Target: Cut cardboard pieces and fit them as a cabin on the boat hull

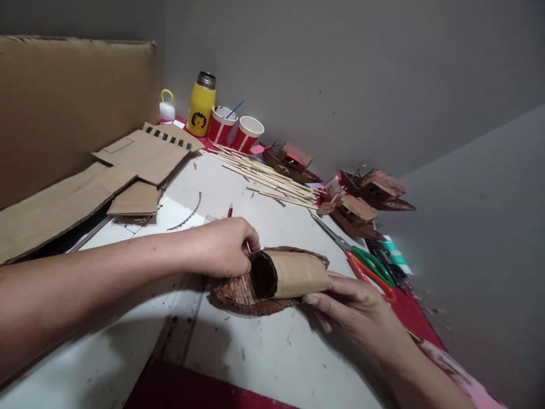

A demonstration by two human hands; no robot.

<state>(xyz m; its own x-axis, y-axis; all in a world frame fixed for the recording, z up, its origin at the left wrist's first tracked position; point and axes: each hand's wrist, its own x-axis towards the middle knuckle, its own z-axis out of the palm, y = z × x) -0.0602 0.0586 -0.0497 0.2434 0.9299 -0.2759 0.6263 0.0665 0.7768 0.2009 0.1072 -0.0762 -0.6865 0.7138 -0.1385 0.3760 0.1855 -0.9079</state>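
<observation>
Left hand (227, 248) curled downward, right hand (360, 304) in a loose thumb-and-finger grip

The roof piece (300, 274) on my boat is plain cardboard, matt and fairly smooth, with faint creases along the curve. The hull (236, 292) is way rougher, painted-looking and brown, with ragged edges. My loose cardboard sheets (142, 156) are the same dull, papery stuff, and so's the big panel (76, 113). Sticks (272, 176) look like bare, unvarnished wood. My scissors (332, 232) have metal blades and smooth plastic-looking handles. Can't tell if the yellow bottle (201, 108) is plastic or painted metal, but its cap (206, 80) looks metallic. Paper-looking cups (247, 135), smooth but scuffed worktop (268, 352), matt wall (340, 68). My sleeve (453, 366) is printed cloth.
</observation>
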